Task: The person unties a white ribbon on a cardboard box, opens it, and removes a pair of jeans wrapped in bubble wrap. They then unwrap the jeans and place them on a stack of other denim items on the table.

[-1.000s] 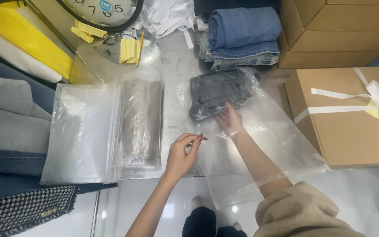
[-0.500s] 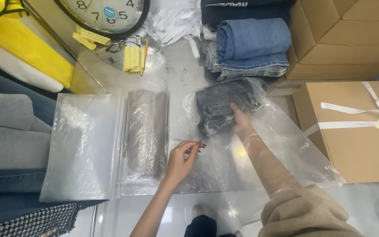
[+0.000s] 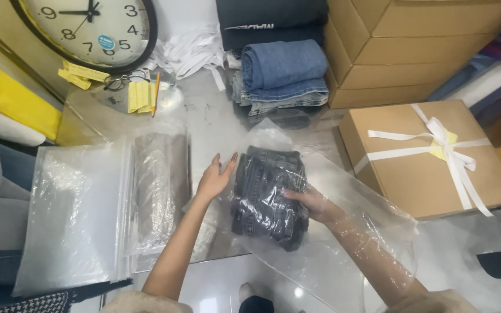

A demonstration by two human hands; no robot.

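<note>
- Since half a second ago your left hand (image 3: 215, 177) has let go of the bag's edge and opened flat against the bundle's side, and the dark folded denim garment (image 3: 271, 197) has turned to lie lengthwise under your right hand.
- At nine o'clock from your hands lies the stack of clear plastic zip bags (image 3: 76, 214) on the pale glossy tabletop (image 3: 210, 122); leave it flat so that the next bag lifts off cleanly.
- At three o'clock sits the brown cardboard box tied with white ribbon (image 3: 430, 156), just beside the bag's far edge; keep the plastic from catching on its corner.
- In the middle is the large clear plastic bag (image 3: 343, 232), wrapped around your right forearm, with the denim inside it. I judge the step to be seating the garment deep in the bag: push it evenly toward the closed end and smooth out trapped air.
- At twelve o'clock the folded blue jeans (image 3: 282, 75) are stacked, well apart from your work.
- Your right hand (image 3: 314, 204) is inside the bag, fingers spread and pressing on the garment's right edge; keep the folds square.
- Your left hand, outside the plastic at ten o'clock from the bundle, fingers wide and holding nothing, should brace that side.
</note>
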